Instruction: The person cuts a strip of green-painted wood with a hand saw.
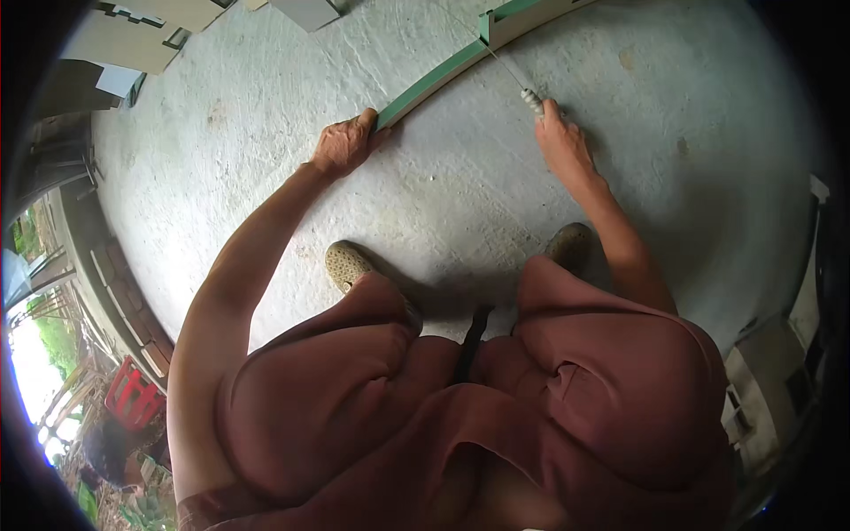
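Note:
My left hand (347, 144) is closed around the near end of a long green-edged strip (432, 81), thumb on top. The strip runs away to the upper right and meets a wider green and beige panel piece (531, 19) at a small upright corner. My right hand (564, 146) is wrapped round the pale ridged handle (532, 100) of a slim tool. A thin, wire-like shaft extends from that handle across the strip near the corner. Its exact kind is too fine to make out.
Beige panels with notched edges (133, 35) lie at the upper left. My shoes (348, 265) stand on the grey concrete floor (266, 115). Outside the ledge at the lower left is a red plastic crate (135, 393). Grey blocky objects (770, 380) stand at the right edge.

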Action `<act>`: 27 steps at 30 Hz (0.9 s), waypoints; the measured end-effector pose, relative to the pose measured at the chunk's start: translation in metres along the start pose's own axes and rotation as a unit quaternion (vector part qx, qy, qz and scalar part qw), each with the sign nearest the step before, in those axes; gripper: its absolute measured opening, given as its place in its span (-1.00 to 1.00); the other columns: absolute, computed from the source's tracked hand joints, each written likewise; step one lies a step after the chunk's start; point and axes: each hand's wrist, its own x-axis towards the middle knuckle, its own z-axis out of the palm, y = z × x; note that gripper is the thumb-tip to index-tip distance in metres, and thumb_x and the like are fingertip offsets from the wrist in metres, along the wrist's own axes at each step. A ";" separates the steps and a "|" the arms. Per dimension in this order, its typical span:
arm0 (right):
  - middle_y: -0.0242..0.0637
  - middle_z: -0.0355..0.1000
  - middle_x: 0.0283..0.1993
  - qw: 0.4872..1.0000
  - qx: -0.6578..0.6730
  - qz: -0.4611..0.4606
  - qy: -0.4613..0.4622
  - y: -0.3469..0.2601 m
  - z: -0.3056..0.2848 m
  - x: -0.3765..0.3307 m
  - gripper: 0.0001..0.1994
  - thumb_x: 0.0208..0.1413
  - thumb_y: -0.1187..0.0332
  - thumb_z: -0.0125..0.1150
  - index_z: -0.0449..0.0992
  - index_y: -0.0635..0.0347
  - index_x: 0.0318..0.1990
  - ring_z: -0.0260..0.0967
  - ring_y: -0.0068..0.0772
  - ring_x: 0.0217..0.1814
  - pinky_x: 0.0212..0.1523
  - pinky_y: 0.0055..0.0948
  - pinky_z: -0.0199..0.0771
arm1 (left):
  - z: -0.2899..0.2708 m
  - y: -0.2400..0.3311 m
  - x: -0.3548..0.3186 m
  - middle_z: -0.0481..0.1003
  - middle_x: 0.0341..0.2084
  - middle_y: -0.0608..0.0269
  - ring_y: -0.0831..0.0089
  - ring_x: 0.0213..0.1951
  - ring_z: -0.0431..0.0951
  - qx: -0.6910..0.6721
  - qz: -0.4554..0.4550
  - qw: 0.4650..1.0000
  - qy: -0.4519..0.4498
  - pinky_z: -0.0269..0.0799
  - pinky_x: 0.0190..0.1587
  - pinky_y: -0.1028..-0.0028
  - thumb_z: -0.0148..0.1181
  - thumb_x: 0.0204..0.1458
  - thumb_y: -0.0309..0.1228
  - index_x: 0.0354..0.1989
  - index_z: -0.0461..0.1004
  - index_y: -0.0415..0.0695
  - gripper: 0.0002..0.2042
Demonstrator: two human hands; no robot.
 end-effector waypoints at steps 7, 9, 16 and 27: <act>0.15 0.42 -0.45 0.997 -0.035 0.060 -0.012 0.028 0.004 -0.064 -0.70 0.17 0.28 -0.09 0.13 0.19 0.00 0.38 0.25 -0.33 -0.41 0.03 0.36 | -0.001 0.006 -0.002 0.45 -0.60 -0.02 0.02 -0.50 0.50 -0.013 0.027 0.999 0.022 0.39 -0.46 0.19 0.02 0.10 -0.19 -0.33 0.21 -0.15 -0.73; 0.16 0.41 -0.46 0.998 -0.036 0.051 0.011 0.029 0.002 -0.067 -0.70 0.17 0.29 -0.09 0.13 0.21 0.00 0.38 0.25 -0.33 -0.41 0.04 0.35 | -0.002 0.008 -0.001 0.45 -0.60 -0.01 0.02 -0.50 0.50 -0.014 0.045 0.999 0.027 0.40 -0.45 0.19 0.02 0.10 -0.20 -0.33 0.21 -0.15 -0.74; 0.13 0.42 -0.43 1.000 -0.006 -0.003 0.005 0.001 -0.011 -0.004 -0.68 0.17 0.32 -0.08 0.15 0.28 0.02 0.38 0.22 -0.34 -0.39 0.03 0.36 | 0.001 0.003 0.000 0.47 -0.58 0.02 0.07 -0.48 0.52 -0.008 0.004 1.000 -0.007 0.43 -0.43 0.22 -0.04 0.12 -0.16 -0.33 0.19 -0.15 -0.72; 0.16 0.41 -0.47 0.998 -0.043 0.029 0.036 0.031 0.008 -0.046 -0.70 0.16 0.30 -0.07 0.15 0.14 0.01 0.40 0.23 -0.39 -0.45 0.01 0.40 | 0.000 0.003 0.000 0.46 -0.58 0.00 0.05 -0.48 0.52 -0.010 0.013 1.000 0.011 0.41 -0.45 0.20 0.03 0.09 -0.22 -0.30 0.21 -0.15 -0.74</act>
